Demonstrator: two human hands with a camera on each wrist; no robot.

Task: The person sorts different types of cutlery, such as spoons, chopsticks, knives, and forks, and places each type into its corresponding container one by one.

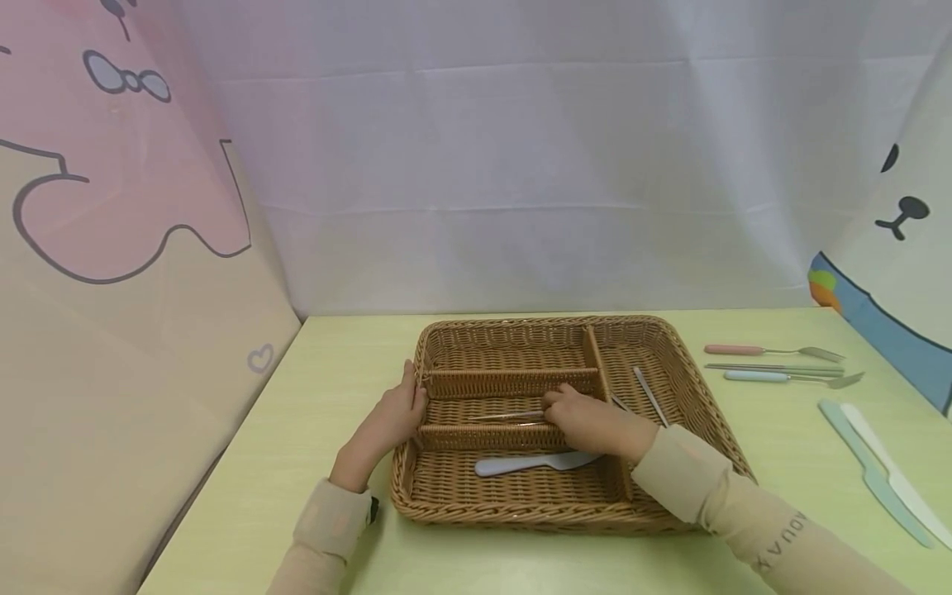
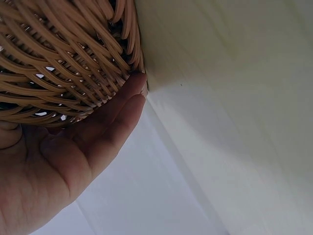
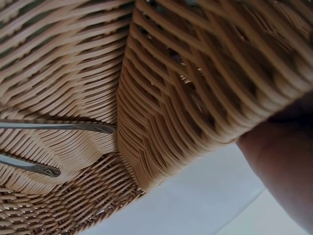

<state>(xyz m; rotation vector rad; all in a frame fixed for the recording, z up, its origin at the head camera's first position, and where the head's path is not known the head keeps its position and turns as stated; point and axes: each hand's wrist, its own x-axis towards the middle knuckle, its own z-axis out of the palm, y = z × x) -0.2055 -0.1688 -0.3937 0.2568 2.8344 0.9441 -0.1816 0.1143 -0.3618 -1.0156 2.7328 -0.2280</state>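
Observation:
A brown wicker basket (image 1: 513, 516) with compartments sits on the table. My left hand (image 1: 394, 413) rests on its left rim; in the left wrist view the hand's fingers (image 2: 117, 117) lie fairly straight against the weave. Inside the middle compartment, my right hand (image 1: 587, 421) has curled fingers at the end of a thin silver piece of cutlery (image 1: 502, 416), whose kind I cannot tell. A pale blue-handled knife (image 1: 521, 464) lies in the front compartment, its tip under the right forearm. Silver handles (image 3: 63, 126) show in the right compartment, one handle (image 1: 651, 397) leaning there.
Right of the basket lie a pink-handled fork (image 1: 732, 349), thin metal sticks with green ends (image 1: 811, 369) and a blue-handled fork (image 1: 754, 376). Nearer, a green knife (image 1: 878, 479) lies beside a white knife (image 1: 896, 475). White cloth (image 1: 506, 165) hangs behind the table (image 1: 342, 355).

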